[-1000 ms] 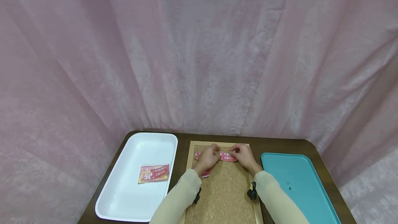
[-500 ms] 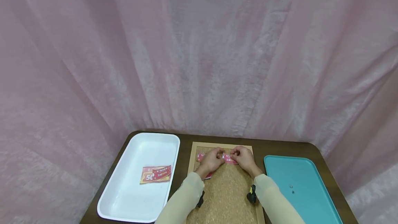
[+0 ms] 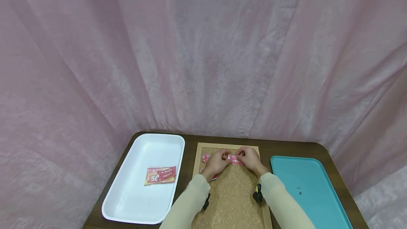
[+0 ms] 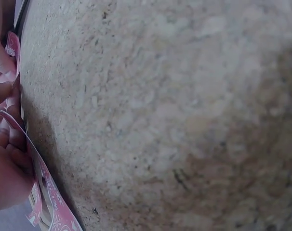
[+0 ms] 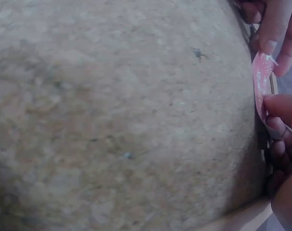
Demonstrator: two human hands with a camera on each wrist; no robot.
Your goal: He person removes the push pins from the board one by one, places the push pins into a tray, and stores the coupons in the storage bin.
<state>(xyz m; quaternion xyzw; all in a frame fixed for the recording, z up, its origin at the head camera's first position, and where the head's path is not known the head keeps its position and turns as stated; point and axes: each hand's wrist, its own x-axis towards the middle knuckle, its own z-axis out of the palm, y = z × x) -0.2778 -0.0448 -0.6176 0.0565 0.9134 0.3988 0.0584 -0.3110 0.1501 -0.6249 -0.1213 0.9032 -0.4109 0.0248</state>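
Note:
Near the top of a framed cork board, both hands hold a small red coupon with white print. My left hand pinches its left end, and my right hand pinches its right part between thumb and finger. The right wrist view shows the coupon bent and glossy between the two thumbs. To the left on the board are another red coupon and a lower one, mostly behind my left hand and wrist. In the left wrist view a patterned red coupon lies along the board.
At left stands a white tray with overlapping coupons marked 50. A teal tray at right carries a couple of tiny shiny pieces. All stand on a dark brown table before a pink curtain.
The head view has shifted slightly. Both hands stay at the same coupon near the top of the board, with only small finger movements.

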